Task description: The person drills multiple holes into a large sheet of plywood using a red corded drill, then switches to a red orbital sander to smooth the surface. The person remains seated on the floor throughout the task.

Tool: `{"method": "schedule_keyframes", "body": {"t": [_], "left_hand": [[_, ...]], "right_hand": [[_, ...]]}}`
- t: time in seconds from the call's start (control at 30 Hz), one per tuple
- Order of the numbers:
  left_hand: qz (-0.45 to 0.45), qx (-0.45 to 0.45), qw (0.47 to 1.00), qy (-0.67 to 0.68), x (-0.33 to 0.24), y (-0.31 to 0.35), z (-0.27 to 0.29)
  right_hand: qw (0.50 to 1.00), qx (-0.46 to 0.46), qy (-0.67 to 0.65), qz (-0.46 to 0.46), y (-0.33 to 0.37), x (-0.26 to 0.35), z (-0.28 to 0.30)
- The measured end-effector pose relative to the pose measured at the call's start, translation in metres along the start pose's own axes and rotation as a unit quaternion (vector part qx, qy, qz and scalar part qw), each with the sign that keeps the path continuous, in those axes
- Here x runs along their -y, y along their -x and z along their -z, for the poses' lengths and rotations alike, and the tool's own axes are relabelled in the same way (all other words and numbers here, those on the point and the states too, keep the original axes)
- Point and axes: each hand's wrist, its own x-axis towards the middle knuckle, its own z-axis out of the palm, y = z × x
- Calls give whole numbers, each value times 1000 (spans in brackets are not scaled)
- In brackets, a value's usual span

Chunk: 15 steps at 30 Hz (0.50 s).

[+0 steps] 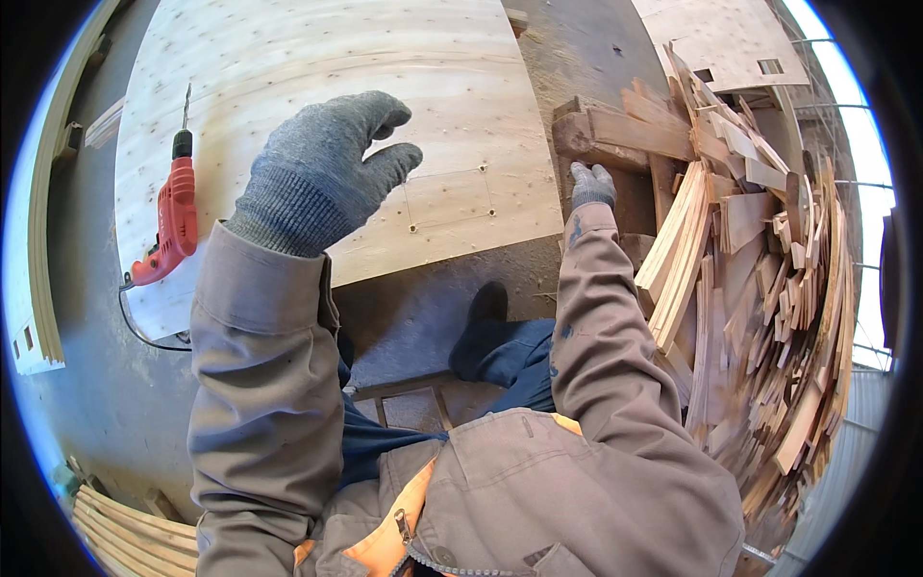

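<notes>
My left hand (336, 163), in a grey knit glove, hangs above a pale plywood sheet (385, 58). Thumb and fingers are apart, with nothing between them. Below and right of it, pencil lines and several small drilled holes (452, 197) mark the sheet. A red corded power drill (176, 216) with a long bit lies on the sheet's left side. My right hand (591, 185), also gloved, reaches down beside a thick wooden block (573, 135) just past the sheet's right edge. Its short visible fingers look slightly apart; no held piece shows, and their undersides are hidden.
A big untidy pile of wood strips and offcuts (760, 288) fills the right side. Another plywood sheet (721, 34) with cut openings is at the far right. The drill's black cord (144, 332) runs off the sheet's edge. Stacked boards (135, 529) lie at lower left.
</notes>
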Motion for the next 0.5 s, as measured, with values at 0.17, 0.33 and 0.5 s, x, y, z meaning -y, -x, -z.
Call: {"method": "schedule_keyframes", "body": {"t": [0.17,0.33,0.5], "left_hand": [[-4,24,1000,-6,-7,-3,-7],[8,30,999,-13,-8,-2,-7],[0,31,999,-8,-7,-3,-8]], "right_hand": [[898,252,-267,-242,52,79,15],[795,422,-317,-299,106,119,12],[959,274,30,-71,17,20,15]]}}
